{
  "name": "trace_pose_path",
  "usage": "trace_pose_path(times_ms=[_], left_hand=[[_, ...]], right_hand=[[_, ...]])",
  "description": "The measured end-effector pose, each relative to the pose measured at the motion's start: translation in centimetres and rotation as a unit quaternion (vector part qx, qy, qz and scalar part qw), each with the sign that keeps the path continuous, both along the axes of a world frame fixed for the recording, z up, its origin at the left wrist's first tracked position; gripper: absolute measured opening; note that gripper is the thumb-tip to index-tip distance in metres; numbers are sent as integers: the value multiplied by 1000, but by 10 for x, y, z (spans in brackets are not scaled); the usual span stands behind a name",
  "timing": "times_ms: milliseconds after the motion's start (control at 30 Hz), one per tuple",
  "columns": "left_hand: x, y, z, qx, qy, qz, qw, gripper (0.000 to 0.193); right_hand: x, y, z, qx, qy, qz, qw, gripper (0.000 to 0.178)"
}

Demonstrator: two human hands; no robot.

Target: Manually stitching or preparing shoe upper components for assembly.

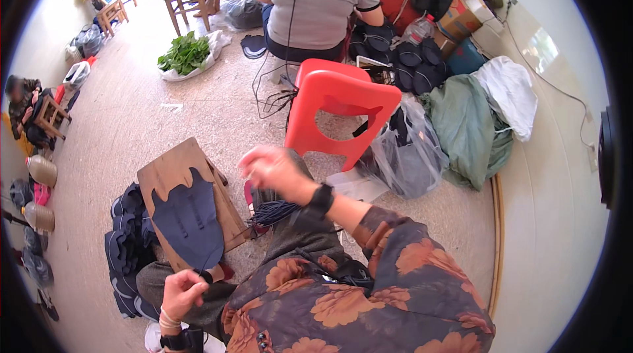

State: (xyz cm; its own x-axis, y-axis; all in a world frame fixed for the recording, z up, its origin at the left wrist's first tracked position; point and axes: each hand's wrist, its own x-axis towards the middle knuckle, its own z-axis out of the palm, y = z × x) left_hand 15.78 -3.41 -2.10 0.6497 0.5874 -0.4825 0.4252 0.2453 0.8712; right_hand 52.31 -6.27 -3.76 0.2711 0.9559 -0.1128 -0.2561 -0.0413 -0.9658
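Note:
A flat navy cut piece [189, 218], jagged along its far edge and rounded at the near end, lies on a small wooden stool [178, 161]. My left hand [181, 297] is closed in a pinch just below its rounded end. A thin dark line runs near those fingertips, but I cannot make out what they hold. Over my right leg my right hand [273, 171] is raised, its fingers smeared by motion. Below it, a bundle of dark cords [273, 213] lies across my leg. Dark pieces with pale edging [128, 247] are piled left of the stool.
Ahead stands a red plastic chair [343, 96], with a seated person [316, 3] beyond it. A clear plastic bag [412, 155] and green sack [468, 122] sit to the right. Leafy greens [184, 55] lie on the floor. Another person [30, 112] sits far left.

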Motion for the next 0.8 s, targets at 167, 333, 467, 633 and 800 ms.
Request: trace_pose_path(times_ms=[167,333,467,633,800], left_hand=[[90,10,23,48,-47,-36,997,9],[105,15,19,66,-75,-33,994,10],[79,14,9,33,-86,-8,996,8],[57,9,5,26,-76,2,997,10],[63,0,-11,92,-136,-14,986,13]], right_hand=[[-67,-12,-5,54,-58,286,955,17],[-54,-23,-5,74,-126,261,954,14],[-21,-24,-6,31,-132,213,968,15],[-6,-25,-14,32,-306,165,937,15],[-23,-30,-21,-7,-372,126,920,17]])
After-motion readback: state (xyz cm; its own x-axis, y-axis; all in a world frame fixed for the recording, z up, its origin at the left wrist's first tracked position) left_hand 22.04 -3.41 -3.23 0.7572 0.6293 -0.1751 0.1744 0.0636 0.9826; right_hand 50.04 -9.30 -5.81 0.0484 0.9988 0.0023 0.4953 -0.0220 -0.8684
